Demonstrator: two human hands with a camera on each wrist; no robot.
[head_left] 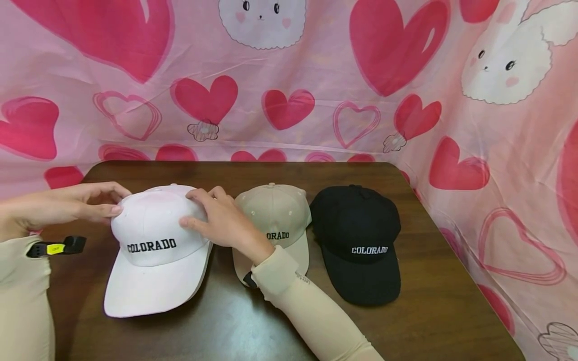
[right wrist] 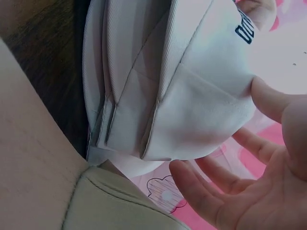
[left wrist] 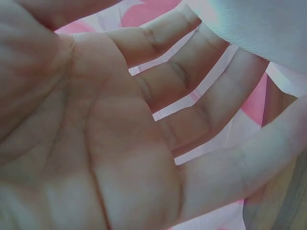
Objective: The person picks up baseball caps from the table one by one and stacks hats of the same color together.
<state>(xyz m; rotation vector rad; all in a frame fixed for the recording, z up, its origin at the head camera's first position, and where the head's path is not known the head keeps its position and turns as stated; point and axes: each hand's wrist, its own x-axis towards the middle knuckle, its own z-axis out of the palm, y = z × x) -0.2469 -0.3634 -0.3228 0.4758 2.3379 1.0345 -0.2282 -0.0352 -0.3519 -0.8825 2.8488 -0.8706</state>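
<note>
A white baseball cap point(head_left: 164, 228) lettered COLORADO sits at the left of the table, its brim toward me. The right wrist view shows several white caps nested under it, the side of the top cap point(right wrist: 206, 100) outermost. My left hand point(head_left: 83, 203) is at the crown's left side, thumb tip against the front. In the left wrist view its long fingers are gently bent, fingertips right at the white fabric. From the right, my right hand point(head_left: 228, 220) rests on the crown, thumb in front and the other fingers spread around its top and side.
Right of the white caps stands a tan COLORADO cap point(head_left: 273, 208), partly covered by my right hand and sleeve. A black COLORADO cap point(head_left: 356, 220) sits farther right. All stand on a brown wooden table point(head_left: 433, 301), with a pink heart-patterned cloth point(head_left: 253, 75) behind and at the right.
</note>
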